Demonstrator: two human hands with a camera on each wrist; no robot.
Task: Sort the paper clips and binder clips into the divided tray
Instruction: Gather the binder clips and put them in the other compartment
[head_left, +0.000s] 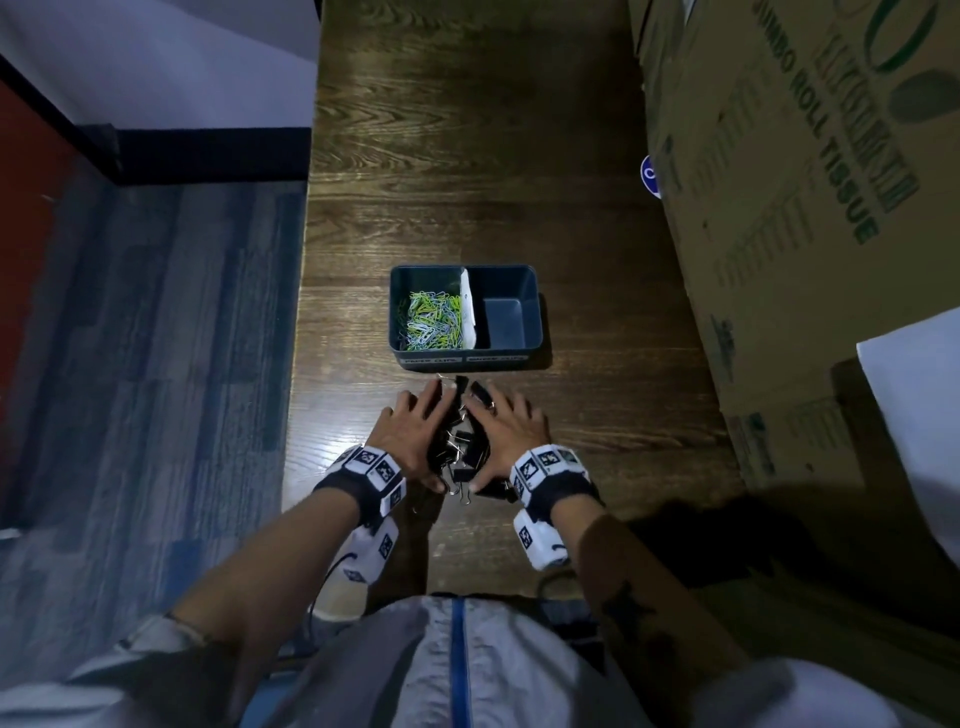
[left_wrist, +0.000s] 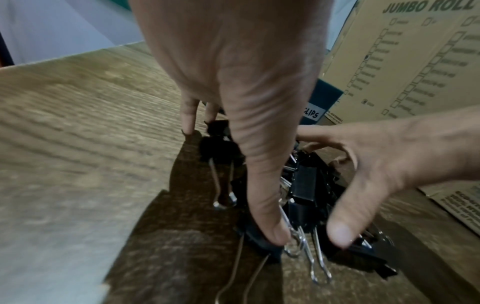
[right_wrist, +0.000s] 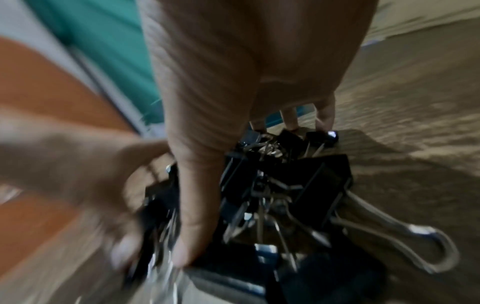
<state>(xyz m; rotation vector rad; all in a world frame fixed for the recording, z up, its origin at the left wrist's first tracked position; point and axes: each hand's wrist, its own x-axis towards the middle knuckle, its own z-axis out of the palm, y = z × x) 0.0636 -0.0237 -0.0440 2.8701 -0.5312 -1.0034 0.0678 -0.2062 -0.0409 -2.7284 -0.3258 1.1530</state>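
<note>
A dark divided tray (head_left: 462, 364) stands on the wooden table. Its left compartment holds green and grey paper clips (head_left: 431, 322). Past the white divider (head_left: 469, 312), the right compartment (head_left: 506, 322) shows only its bare floor. Just in front of the tray lies a heap of black binder clips (head_left: 460, 441). My left hand (head_left: 415, 431) and right hand (head_left: 506, 434) flank the heap, with fingers spread and pressing against its sides. The left wrist view shows my left thumb (left_wrist: 267, 216) down on the binder clips (left_wrist: 303, 185). In the blurred right wrist view my right thumb touches the binder clips (right_wrist: 298, 181).
A large cardboard box (head_left: 805, 208) printed "JUMBO ROLL TISSUE" lines the table's right side, close to the tray. A white sheet (head_left: 914, 415) lies over it at the right. The table's left edge (head_left: 298, 338) drops to blue carpet. Bare wood stretches beyond the tray.
</note>
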